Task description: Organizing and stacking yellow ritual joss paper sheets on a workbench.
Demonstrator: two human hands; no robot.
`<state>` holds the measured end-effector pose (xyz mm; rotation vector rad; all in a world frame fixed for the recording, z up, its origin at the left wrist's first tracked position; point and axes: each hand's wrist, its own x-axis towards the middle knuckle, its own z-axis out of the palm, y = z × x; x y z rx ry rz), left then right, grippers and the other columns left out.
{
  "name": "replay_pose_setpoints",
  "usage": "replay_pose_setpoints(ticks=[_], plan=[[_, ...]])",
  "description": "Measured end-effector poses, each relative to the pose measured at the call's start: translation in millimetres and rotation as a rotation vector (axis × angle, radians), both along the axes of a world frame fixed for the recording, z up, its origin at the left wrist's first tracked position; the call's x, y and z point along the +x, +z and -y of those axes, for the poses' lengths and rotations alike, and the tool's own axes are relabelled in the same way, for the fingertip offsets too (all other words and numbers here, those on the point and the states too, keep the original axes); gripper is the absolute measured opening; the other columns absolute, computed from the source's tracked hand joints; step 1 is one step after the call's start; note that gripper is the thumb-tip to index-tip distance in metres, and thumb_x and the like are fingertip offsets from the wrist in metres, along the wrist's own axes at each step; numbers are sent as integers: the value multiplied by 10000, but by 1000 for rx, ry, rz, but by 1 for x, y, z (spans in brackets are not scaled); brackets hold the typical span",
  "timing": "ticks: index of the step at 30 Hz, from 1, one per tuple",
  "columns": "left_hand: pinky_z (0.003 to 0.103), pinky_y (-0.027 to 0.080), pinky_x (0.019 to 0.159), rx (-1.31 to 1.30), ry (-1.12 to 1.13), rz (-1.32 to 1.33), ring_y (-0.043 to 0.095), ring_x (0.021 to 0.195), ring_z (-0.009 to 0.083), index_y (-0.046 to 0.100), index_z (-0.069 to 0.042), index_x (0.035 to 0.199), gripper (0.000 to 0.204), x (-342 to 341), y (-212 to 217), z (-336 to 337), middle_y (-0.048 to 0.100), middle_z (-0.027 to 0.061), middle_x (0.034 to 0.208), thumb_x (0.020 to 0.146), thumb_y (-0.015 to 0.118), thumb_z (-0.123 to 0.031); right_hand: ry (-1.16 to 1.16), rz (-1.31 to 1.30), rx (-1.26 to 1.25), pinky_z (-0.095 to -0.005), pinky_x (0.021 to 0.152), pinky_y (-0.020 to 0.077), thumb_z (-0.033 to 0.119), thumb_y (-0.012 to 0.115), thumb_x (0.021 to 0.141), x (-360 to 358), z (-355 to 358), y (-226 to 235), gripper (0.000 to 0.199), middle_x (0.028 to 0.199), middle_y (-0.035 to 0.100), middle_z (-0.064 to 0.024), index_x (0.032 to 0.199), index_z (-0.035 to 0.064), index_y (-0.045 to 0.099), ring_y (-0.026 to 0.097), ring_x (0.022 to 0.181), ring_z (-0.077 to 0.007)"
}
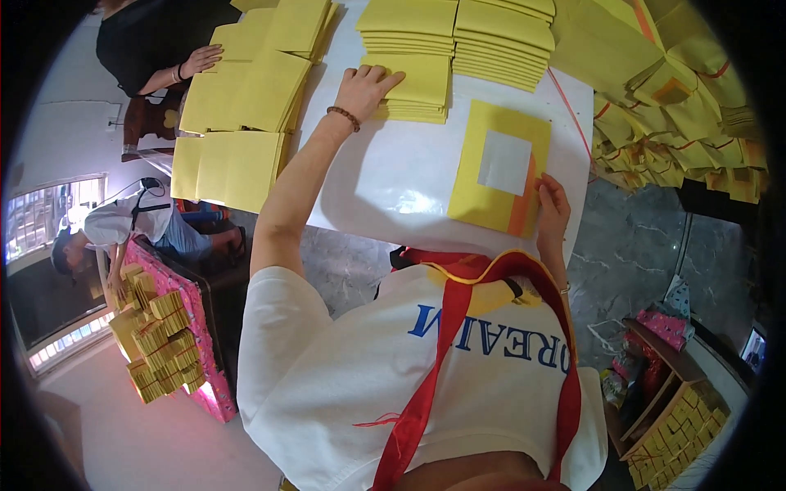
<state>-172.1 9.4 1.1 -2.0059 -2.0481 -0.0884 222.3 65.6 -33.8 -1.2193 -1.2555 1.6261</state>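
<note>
My left hand [364, 92] rests on the left side of a low stack of yellow folded paper [422, 82], thumb apart from its bent fingers. Nearer to me, a flat yellow paper piece [468, 176] lies on the white tabletop [368, 188]. It bears a silvery-white square [503, 162] and an orange strip [521, 204] along its right side. Loosely curled, my right hand [553, 203] touches this piece's right edge with its fingertips. The fingers look apart, and the thumb is hard to make out.
Taller yellow paper stacks [501, 41] stand behind, with more stacks [237, 164] at left. A person's hand [202, 60] touches those. Yellow bundles [655, 139] crowd the right side. Another person [115, 221] works at a pink-covered table [192, 319]. A wooden shelf [667, 352] holds bundles.
</note>
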Motion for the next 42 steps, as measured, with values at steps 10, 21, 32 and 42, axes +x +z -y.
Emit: replay_pose_setpoints(ticks=[10,21,32,42], plan=[[554,266,1005,-421,138,142,264,1301,326,190,-284,1420,882,1,2,4,279,115,1410,696,682,-395,-25,107,113,-237,862,405,93,502,899,11,-9,-9,254,1037,591,-61,1126,0,568,532,963,-125],[336,468,799,-142,-47,882,543,912,305,430,-124,1300,614,95,35,28,529,154,1124,713,474,52,139,282,12,-212,795,410,132,446,916,26,-7,0,311,1098,576,-33,1202,53,541,520,950,-93],[376,420,755,-177,228,1373,495,848,295,393,37,1263,564,191,-30,43,520,178,930,744,579,-80,191,298,47,-246,822,449,125,451,923,24,-13,-11,297,1049,600,-59,1177,-1,538,560,925,-125],[407,414,857,-119,-393,513,492,1038,308,546,-96,1158,473,215,-16,56,512,130,1165,733,680,-256,332,512,549,-275,808,449,132,559,862,27,-11,-12,257,1024,629,-59,1104,61,605,563,922,-147]])
